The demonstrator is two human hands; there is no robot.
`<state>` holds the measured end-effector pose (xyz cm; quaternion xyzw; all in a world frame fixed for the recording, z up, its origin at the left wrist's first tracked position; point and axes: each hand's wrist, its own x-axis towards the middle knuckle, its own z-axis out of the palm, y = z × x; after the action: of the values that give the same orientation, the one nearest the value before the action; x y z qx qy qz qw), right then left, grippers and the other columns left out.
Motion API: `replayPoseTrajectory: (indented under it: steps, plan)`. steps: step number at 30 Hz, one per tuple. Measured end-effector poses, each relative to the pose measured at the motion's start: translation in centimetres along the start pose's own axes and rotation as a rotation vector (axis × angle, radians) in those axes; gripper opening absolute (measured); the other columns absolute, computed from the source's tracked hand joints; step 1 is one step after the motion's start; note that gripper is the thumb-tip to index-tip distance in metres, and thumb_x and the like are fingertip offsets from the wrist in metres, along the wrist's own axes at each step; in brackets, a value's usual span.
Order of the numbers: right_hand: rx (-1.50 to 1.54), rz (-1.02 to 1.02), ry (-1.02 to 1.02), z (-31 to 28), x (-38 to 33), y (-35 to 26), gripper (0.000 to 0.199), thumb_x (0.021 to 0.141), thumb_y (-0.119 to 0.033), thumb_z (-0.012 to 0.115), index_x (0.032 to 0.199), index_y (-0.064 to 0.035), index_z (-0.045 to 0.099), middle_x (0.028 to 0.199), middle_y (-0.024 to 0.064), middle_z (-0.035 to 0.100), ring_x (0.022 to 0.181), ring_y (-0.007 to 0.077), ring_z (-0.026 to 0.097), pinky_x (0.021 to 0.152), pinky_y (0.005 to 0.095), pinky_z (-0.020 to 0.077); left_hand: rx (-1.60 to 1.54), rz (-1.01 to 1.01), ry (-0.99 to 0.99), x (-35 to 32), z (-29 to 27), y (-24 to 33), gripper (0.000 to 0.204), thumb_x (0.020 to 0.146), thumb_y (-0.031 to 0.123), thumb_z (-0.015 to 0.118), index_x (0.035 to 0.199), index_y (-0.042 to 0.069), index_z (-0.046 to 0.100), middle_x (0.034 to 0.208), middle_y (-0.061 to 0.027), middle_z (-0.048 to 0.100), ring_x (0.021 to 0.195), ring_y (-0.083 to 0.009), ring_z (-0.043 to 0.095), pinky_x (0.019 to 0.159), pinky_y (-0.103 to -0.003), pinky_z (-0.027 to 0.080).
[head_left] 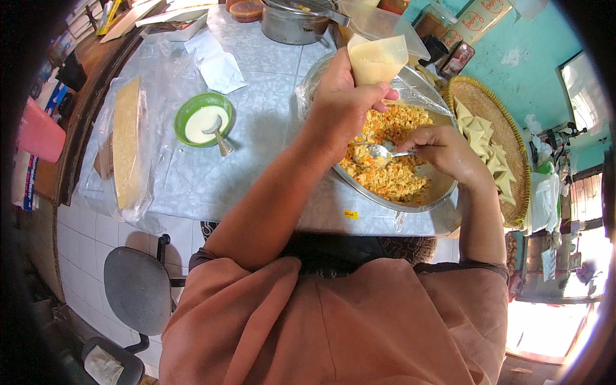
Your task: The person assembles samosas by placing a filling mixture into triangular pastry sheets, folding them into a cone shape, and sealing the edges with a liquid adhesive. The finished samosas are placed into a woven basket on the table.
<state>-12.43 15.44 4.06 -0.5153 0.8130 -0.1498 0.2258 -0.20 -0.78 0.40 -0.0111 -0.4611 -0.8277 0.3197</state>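
Grips a leftward-pointing metal spoon (378,151) in the right hand (444,149) and, ahead and left of it, pinches a pastry-wrapper cone (378,59) in the left hand (343,102).

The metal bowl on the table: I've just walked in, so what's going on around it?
A person's left hand holds up a pale, cone-shaped wrapper. The right hand holds a spoon at the crumbly yellow-orange mixture in the metal bowl. Pale folded pieces lie in a woven basket on the right.
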Motion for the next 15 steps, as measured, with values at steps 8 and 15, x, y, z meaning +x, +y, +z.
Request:
replayPoseTrajectory:
  steps: [8, 15]
  plan:
    - [0.184, -0.067, 0.187, -6.5, -2.4, -1.1, 0.028, 0.068, -0.002, 0.047, 0.09, 0.0031, 0.064, 0.084, 0.0078, 0.064, 0.079, 0.0163, 0.058, 0.073, 0.027, 0.044, 0.274, 0.093, 0.014, -0.1, -0.1, -0.9, 0.049, 0.069, -0.01, 0.053, 0.116, 0.001, 0.045, 0.103, -0.0048, 0.055, 0.094, -0.0117, 0.052, 0.079, -0.023, 0.043]
    - [-0.355, -0.274, 0.747, -4.7, -0.8, -4.1, 0.025, 0.069, -0.002, 0.051, 0.091, -0.0061, 0.064, 0.076, 0.0037, 0.059, 0.071, 0.0198, 0.059, 0.06, 0.0301, 0.0459, 0.314, 0.054, -0.088, 0.0, -0.5, -1.4, 0.046, 0.072, -0.009, 0.054, 0.115, 0.002, 0.045, 0.105, -0.0058, 0.055, 0.095, -0.0129, 0.052, 0.084, -0.026, 0.041]
